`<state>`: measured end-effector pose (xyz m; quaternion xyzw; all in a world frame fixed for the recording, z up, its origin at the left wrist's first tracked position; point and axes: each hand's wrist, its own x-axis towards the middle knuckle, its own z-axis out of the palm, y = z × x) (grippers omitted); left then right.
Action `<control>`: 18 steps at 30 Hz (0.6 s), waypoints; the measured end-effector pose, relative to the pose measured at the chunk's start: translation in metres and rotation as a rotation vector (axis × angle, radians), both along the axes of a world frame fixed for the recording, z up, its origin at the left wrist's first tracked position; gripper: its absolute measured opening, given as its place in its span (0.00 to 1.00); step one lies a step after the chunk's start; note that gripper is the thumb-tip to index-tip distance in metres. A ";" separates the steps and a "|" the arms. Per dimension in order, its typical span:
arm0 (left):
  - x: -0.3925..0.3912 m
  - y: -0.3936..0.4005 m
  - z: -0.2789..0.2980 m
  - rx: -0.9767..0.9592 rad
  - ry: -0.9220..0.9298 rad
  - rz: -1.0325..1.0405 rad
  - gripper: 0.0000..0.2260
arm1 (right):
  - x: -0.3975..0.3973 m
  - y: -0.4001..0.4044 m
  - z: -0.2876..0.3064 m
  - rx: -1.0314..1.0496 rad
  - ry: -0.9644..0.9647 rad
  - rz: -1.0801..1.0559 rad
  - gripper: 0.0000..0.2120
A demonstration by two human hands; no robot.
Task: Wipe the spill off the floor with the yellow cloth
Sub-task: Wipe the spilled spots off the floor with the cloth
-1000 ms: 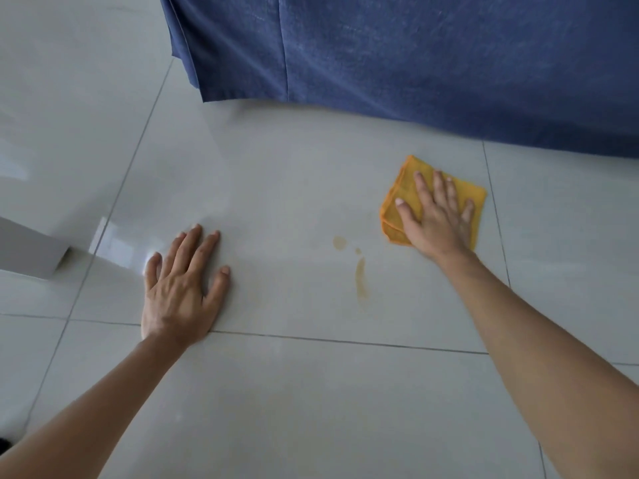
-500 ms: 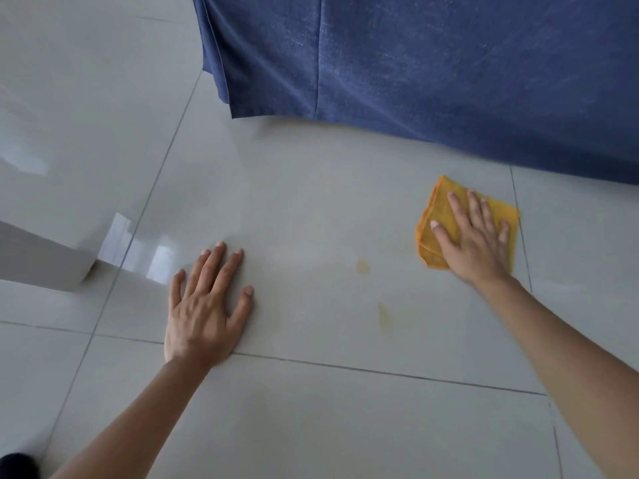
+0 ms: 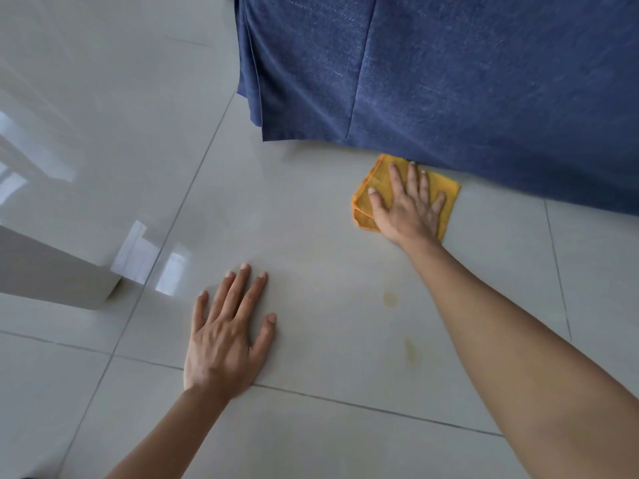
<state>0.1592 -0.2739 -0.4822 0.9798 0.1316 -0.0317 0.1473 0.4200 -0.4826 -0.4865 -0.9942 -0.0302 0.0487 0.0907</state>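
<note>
Glossy grey tile floor (image 3: 311, 216) runs under me, with a blue drape (image 3: 449, 81) hanging down at the far side. My cloth (image 3: 446, 195), the yellow one, lies folded flat on the tile right at the drape's hem, its far edge touching or just under the fabric. My right hand (image 3: 409, 209) presses it down with an open palm and spread fingers, not pinching or bunching it. The spill (image 3: 390, 299) is not gone: one faint yellowish spot sits near my right forearm, and a paler streak (image 3: 410, 352) lies nearer to me, both well apart from the cloth. So I judge the wiping part done, with these marks left to pass over. My left hand (image 3: 224, 340) lies flat and open on bare tile, holding nothing, bracing me. At the left edge stands a pale block (image 3: 52, 271).
</note>
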 end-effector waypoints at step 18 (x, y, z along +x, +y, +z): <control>0.001 0.000 -0.003 0.015 -0.032 -0.015 0.27 | -0.039 0.183 0.003 0.041 0.024 0.515 0.34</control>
